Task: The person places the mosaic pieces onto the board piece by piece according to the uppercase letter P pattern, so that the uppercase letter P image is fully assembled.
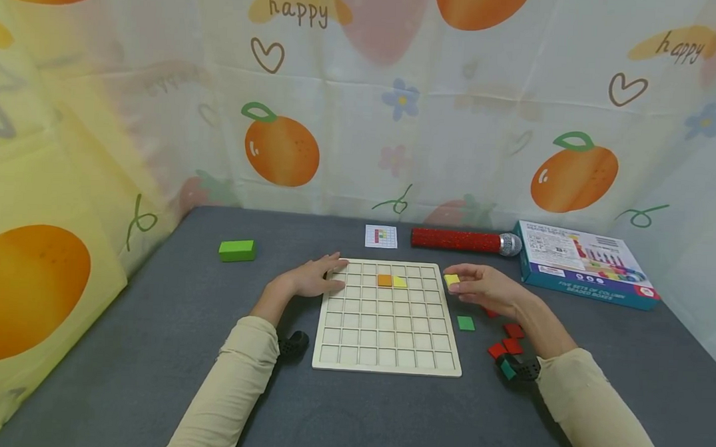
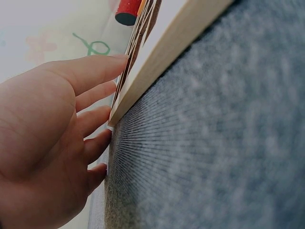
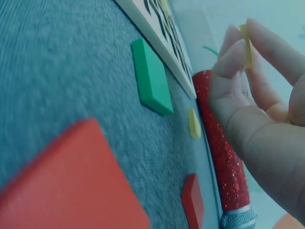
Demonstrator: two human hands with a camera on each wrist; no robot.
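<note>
A pale wooden grid board lies on the dark table, with an orange tile and a yellow tile side by side in one of its upper rows. My left hand rests at the board's upper left corner, fingers extended, thumb on the rim in the left wrist view. Just beyond the right edge of the board, my right hand pinches another yellow tile between thumb and fingertips, raised above the table. Below that hand lie a green tile and several red tiles.
A second loose yellow tile lies near the red glittery microphone. Behind the board is a small printed grid card. A green block sits at left, a boxed set at back right. Patterned cloth hangs behind.
</note>
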